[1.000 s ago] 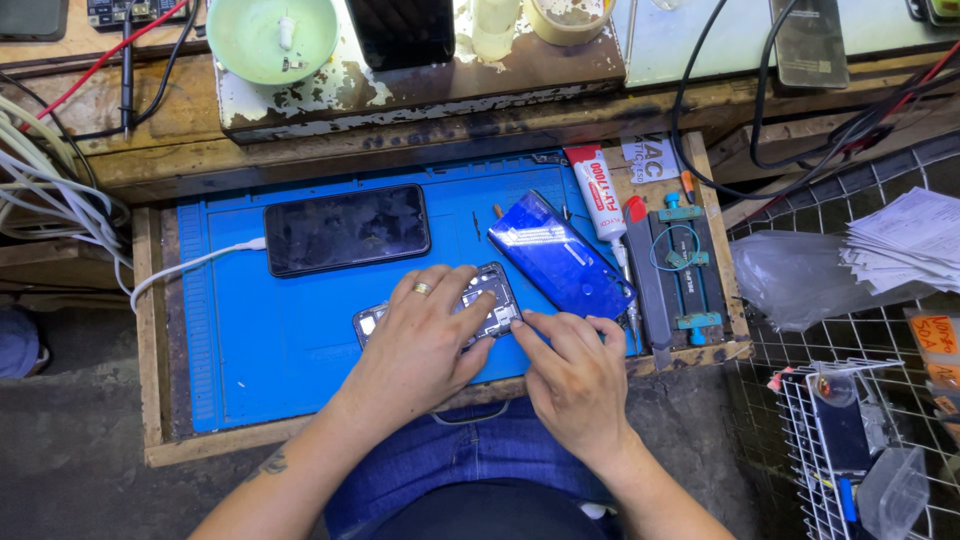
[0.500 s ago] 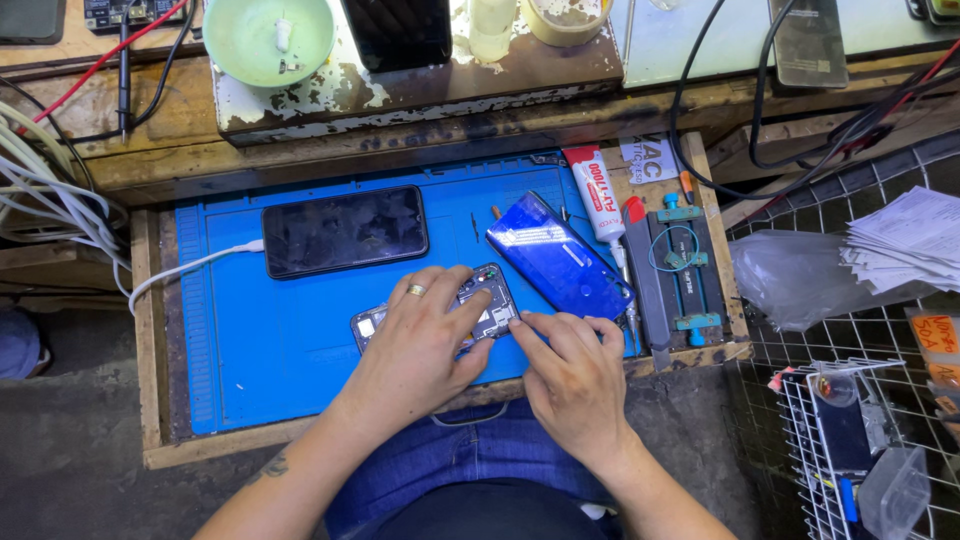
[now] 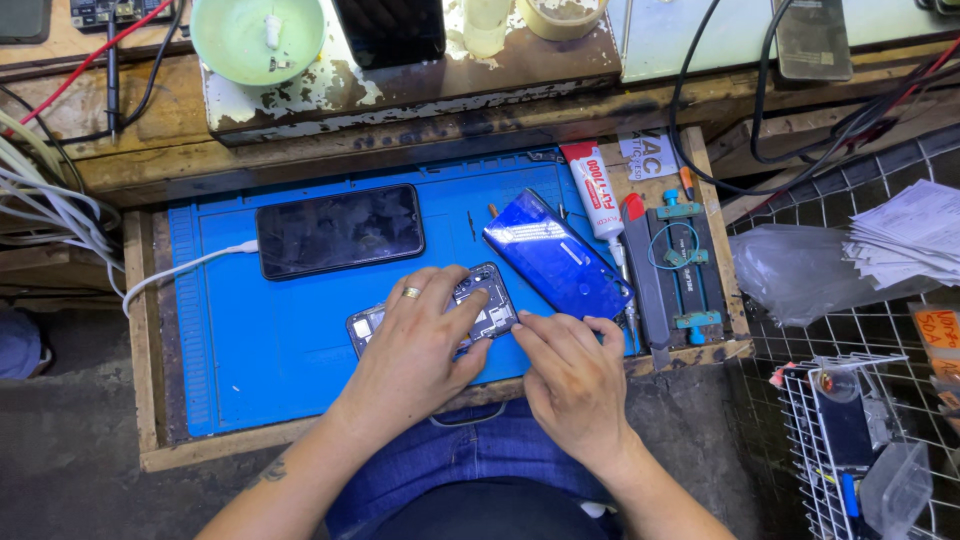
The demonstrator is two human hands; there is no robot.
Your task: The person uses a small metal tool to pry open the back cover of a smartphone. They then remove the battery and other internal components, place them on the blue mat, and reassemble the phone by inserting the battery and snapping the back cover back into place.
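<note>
Opened phone [image 3: 480,305] lies on blue mat [image 3: 250,340], near front edge of tabletop [image 3: 150,440], mostly under left hand [image 3: 420,345]. L fingers spread flat, pressing on it, not gripping. Right hand [image 3: 570,375] just beside phone's right end, fingers bunched together at its corner; whether pinching anything, can't tell. Blue back cover [image 3: 555,250] just behind.
</note>
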